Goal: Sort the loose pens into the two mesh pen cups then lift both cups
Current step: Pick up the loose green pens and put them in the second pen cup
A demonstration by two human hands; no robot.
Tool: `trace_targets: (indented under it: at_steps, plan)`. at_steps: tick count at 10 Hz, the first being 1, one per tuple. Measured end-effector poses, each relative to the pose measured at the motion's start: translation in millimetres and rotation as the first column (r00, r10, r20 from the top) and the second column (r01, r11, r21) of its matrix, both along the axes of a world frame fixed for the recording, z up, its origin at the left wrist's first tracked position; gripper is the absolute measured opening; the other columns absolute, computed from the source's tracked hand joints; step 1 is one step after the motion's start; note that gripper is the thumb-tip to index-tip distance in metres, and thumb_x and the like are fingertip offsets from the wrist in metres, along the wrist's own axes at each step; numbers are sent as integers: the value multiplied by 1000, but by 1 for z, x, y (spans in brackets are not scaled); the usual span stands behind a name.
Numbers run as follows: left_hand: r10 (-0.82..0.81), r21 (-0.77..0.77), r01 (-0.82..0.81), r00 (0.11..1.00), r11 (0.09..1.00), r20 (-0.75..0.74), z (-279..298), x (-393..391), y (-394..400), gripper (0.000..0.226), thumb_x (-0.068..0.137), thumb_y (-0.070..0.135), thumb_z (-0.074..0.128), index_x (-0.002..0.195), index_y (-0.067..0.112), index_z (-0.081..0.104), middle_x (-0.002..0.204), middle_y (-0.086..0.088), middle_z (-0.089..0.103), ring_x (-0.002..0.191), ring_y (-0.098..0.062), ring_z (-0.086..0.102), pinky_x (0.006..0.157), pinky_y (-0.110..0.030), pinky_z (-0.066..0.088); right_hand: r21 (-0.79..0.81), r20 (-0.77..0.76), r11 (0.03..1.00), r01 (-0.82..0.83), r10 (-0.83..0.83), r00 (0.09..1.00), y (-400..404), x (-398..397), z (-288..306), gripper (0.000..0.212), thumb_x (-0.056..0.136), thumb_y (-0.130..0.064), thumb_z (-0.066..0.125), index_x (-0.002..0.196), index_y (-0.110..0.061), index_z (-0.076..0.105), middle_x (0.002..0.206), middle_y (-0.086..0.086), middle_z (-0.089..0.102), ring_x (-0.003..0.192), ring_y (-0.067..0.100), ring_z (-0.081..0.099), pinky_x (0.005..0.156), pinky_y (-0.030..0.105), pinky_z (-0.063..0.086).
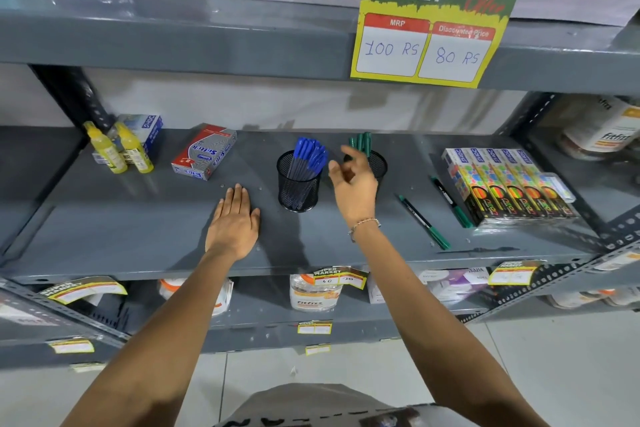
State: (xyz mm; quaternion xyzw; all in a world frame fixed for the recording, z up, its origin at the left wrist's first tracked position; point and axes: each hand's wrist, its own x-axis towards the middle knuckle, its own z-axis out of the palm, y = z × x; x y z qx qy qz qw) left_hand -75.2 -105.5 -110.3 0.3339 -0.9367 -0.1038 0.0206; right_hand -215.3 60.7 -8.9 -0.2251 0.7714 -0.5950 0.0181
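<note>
Two black mesh cups stand mid-shelf. The left cup (298, 184) holds several blue-capped pens (309, 154). The right cup (379, 165) holds green-capped pens (361, 142) and is partly hidden behind my right hand (353, 185). That hand hovers in front of the right cup, fingers apart, holding nothing. My left hand (233, 218) lies flat, palm down, on the shelf to the left of the blue cup. Two loose green-capped pens lie on the shelf at the right: one (424, 222) nearer me, the other (452, 202) beside the highlighter packs.
On the grey metal shelf (138, 239), highlighter packs (509, 184) sit at the right, a red-and-grey box (204, 152) and two yellow bottles (119, 151) at the left. A price sign (433, 21) hangs from the shelf above. Angled posts frame both ends.
</note>
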Motion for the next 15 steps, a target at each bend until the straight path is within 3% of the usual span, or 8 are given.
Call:
trace_targets:
  at_steps: [2,4,7,8,9,11,12,15]
  plan:
    - [-2,1,2,1000,1000,-4,-2,0,-1,60,100,33,17,149,0,6,161,-15,3,149,-26,1,122,-38,2,244,-83,930,275,-262,961,54,-39,-13,13,89,-12,60,100,-8,66,91,15,73,82,28,68,72,24,49]
    - [-2,1,2,1000,1000,0,-2,0,-1,60,100,34,15,149,0,4,161,-15,3,149,-26,1,122,-38,2,674,-195,565,476,-486,852,130,-64,-35,17,87,-17,60,99,-10,71,115,21,56,106,41,53,81,47,51]
    - [-8,6,8,1000,1000,1,-3,0,-1,60,100,33,15,149,1,3,161,-15,2,149,-25,0,122,-38,1,854,-121,407,325,-451,884,145,-52,-42,35,86,-30,65,113,-7,63,130,18,48,120,35,47,96,45,44]
    - [-9,8,9,1000,1000,1,-4,0,-2,60,100,34,14,149,1,4,161,-15,2,149,-26,0,122,-38,1,808,-159,466,362,-420,894,139,-50,-35,30,84,-25,65,106,-4,66,123,20,54,115,37,51,94,45,45]
    - [-11,6,11,1000,1000,-2,-4,0,-2,60,100,34,14,149,1,4,161,-15,3,149,-26,0,122,-38,0,633,-154,679,371,-360,920,127,-53,-16,20,85,-22,61,93,-6,70,105,23,67,97,39,62,81,42,53]
    - [-16,-3,16,1000,1000,-3,-4,1,-2,60,100,34,14,149,1,4,161,-15,3,149,-26,1,122,-38,0,-41,-212,907,419,-418,883,87,-61,33,29,94,-30,52,75,-10,46,57,1,50,50,14,44,48,21,31]
    - [-19,-6,19,1000,1000,-3,-4,0,-2,60,100,34,14,149,1,4,161,-15,2,149,-26,1,122,-38,1,-78,-262,936,344,-352,898,66,-66,45,26,96,-29,49,77,-13,40,53,-9,40,46,4,35,44,22,25]
    - [-21,-11,20,1000,1000,-12,-5,1,-3,61,100,35,14,149,1,3,161,-15,3,149,-26,2,122,-38,2,528,-193,842,110,-8,981,28,-78,8,38,96,-38,47,107,-2,54,95,22,68,94,40,62,64,35,43]
